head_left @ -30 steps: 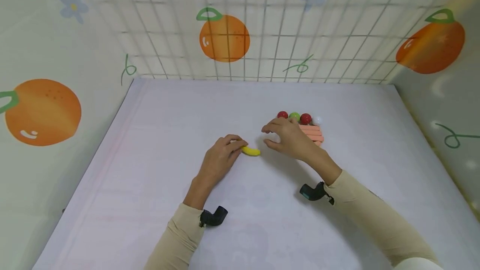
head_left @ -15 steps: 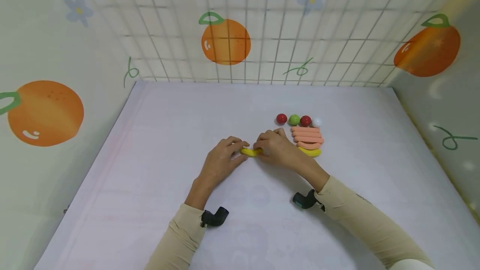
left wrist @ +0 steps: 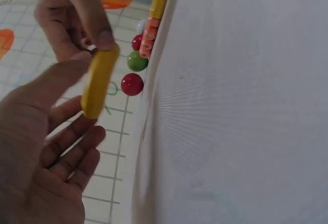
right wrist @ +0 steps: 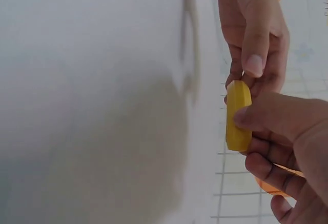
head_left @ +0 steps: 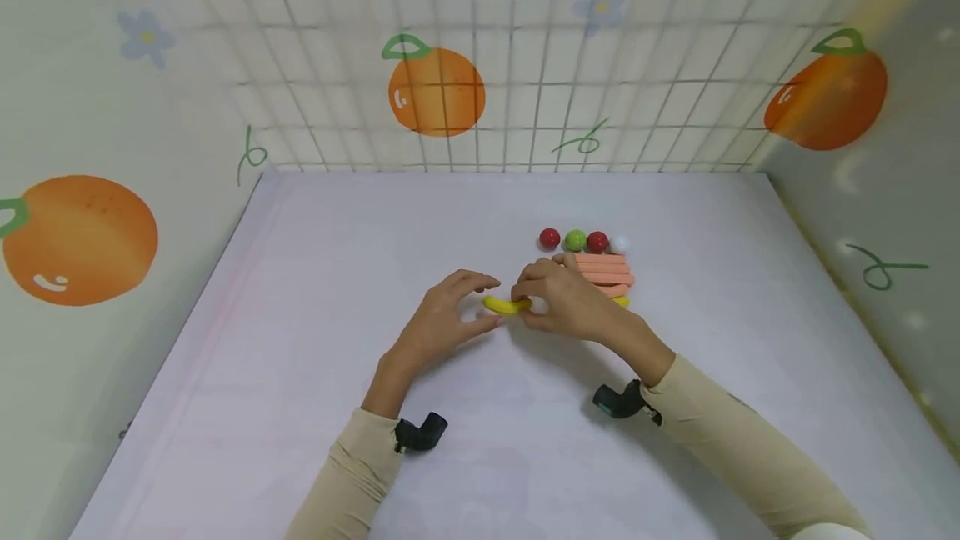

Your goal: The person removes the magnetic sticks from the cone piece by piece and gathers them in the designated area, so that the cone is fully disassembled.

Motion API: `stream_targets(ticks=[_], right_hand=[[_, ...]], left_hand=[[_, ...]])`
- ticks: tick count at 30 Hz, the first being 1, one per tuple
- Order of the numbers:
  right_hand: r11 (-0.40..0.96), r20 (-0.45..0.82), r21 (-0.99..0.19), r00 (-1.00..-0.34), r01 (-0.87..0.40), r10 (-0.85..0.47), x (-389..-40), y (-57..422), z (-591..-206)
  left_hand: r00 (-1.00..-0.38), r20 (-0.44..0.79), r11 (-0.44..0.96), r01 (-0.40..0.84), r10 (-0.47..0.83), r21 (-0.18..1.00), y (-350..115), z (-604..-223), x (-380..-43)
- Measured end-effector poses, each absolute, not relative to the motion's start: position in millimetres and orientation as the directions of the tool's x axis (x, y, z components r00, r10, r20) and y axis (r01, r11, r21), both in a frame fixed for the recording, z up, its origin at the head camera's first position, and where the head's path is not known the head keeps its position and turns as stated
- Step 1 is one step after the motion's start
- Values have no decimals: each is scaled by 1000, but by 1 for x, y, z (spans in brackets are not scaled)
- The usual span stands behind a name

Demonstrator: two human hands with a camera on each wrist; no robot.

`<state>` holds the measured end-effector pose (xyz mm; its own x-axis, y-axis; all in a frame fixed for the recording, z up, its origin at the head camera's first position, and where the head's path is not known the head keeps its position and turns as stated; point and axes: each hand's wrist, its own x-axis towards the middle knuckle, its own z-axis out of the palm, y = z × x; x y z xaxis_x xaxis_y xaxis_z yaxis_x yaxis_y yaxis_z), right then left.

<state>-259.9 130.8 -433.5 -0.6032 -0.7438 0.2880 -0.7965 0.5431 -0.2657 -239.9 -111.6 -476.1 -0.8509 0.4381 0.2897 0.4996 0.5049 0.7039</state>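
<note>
My right hand [head_left: 558, 294] pinches a small yellow toy banana [head_left: 504, 305] between thumb and fingers; the right wrist view shows the thumb lying across the banana [right wrist: 238, 116]. Around the banana's other end, my left hand [head_left: 446, 315] is spread, thumb and fingers apart. In the left wrist view the left thumb [left wrist: 56, 75] is close to the banana; whether it touches cannot be told. Beyond the right hand lies a stack of pink sausage-like pieces [head_left: 603, 268], partly hidden by that hand. A second yellow piece [head_left: 621, 301] peeks out just in front of them.
Behind the pink pieces stand a red ball [head_left: 550, 237], a green ball [head_left: 575, 240], another red ball [head_left: 597, 242] and a white ball [head_left: 619, 244] in a row. The white table [head_left: 337, 273] ends at a curtain [head_left: 330, 65] printed with oranges.
The right hand came left from beside the pink pieces and took the banana's right end. The left fingers, which were on the banana's left end, have spread and let go.
</note>
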Motion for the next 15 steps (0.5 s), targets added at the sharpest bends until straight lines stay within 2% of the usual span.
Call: stream_targets(ticks=[15], right_hand=[[526, 356, -248, -582, -813, -732, -247, 164, -414]], left_hand=[[-807, 307, 419, 539, 504, 731, -80, -462, -242]])
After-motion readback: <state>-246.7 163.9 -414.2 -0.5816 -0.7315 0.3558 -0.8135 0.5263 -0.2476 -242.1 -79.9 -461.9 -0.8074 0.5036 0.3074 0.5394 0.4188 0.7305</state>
